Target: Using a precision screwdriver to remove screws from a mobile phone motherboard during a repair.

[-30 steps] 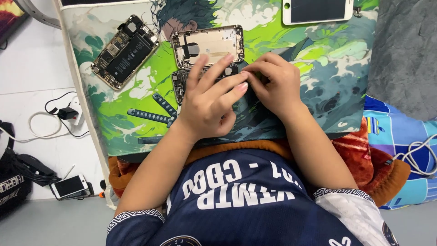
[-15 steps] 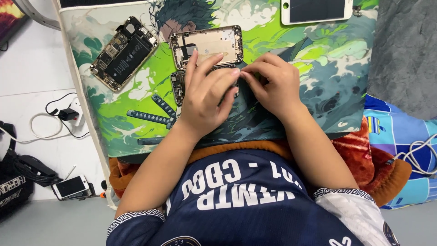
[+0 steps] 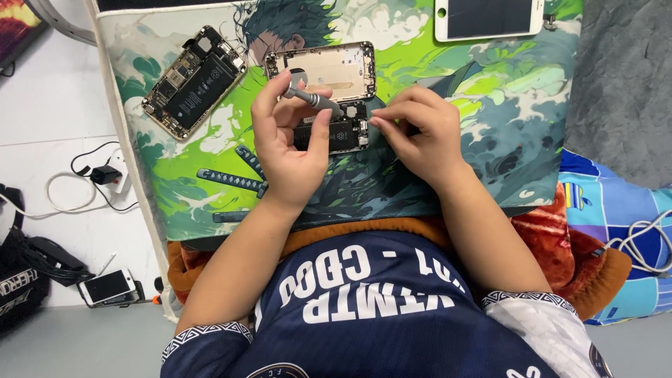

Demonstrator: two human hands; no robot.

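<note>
My left hand (image 3: pixel 287 143) is raised over the mat with a slim grey screwdriver (image 3: pixel 313 99) gripped between thumb and fingers, its tip pointing toward the left. Just beneath it lies a dark phone board part (image 3: pixel 336 133). A gold empty phone housing (image 3: pixel 329 68) lies directly behind the board. My right hand (image 3: pixel 420 133) rests on the mat to the right, fingers curled, with its pinched fingertips at the board's right edge. Whether they hold anything small is not visible.
An illustrated green mat (image 3: pixel 490 91) covers the work surface. An opened phone with its battery showing (image 3: pixel 194 80) lies at back left, a white phone screen (image 3: pixel 490 17) at back right. On the floor at left are a charger with cable (image 3: pixel 98 178) and a small phone (image 3: pixel 106 287).
My left hand has lifted off the parts and now holds the screwdriver up, uncovering the dark board. My right hand has shifted slightly right, its fingertips now at the board's edge.
</note>
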